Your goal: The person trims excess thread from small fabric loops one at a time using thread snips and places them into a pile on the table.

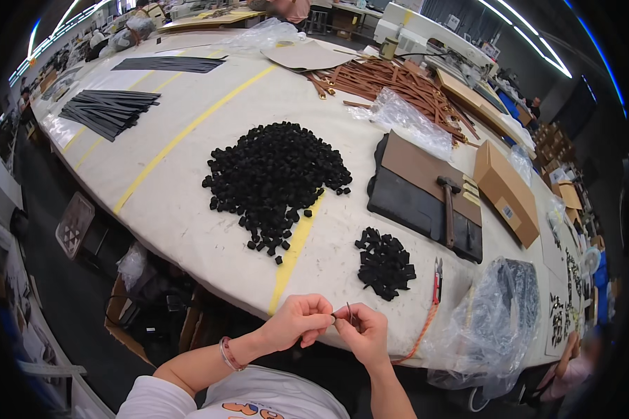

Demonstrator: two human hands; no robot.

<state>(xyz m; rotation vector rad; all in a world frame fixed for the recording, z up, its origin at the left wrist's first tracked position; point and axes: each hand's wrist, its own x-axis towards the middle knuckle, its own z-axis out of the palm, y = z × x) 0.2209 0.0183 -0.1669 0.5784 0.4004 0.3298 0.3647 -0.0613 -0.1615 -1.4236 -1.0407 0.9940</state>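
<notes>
Stool (75, 225): stood on the floor, beyond the table's left edge.
Black strips (110, 112): fanned out on the white table (189, 234); a second bundle (169, 64) is laid farther back.
Carton (190, 327): partly hidden beneath the table edge.
Large pile (276, 171): black pieces heaped mid-table, spilled partly over a strip of yellow tape (297, 251).
Left hand (302, 322): thumb and forefinger pinched at the near edge, below the large pile.
Small dark piece (334, 317): held between both hands' fingertips; its shape is mostly covered.
Right hand (365, 332): thumb and forefinger closed on the same piece; a thin dark curved thing (349, 313) is seen by the fingers, but its hold cannot be told.
Small pile (385, 264): black pieces gathered just beyond the right hand.
Brown straps (398, 87): tangled at the back, partly covered by clear plastic (414, 126).
Black board (407, 202): overlapped by a brown sheet (414, 162), with a hammer (449, 213) laid across.
Red snips (437, 281): set right of the small pile, an orange cord (423, 334) trailing toward the edge.
Plastic bag (493, 321): slumped over the near edge, the space right of the cord being blocked.
Cardboard box (508, 195): placed beside the board.
</notes>
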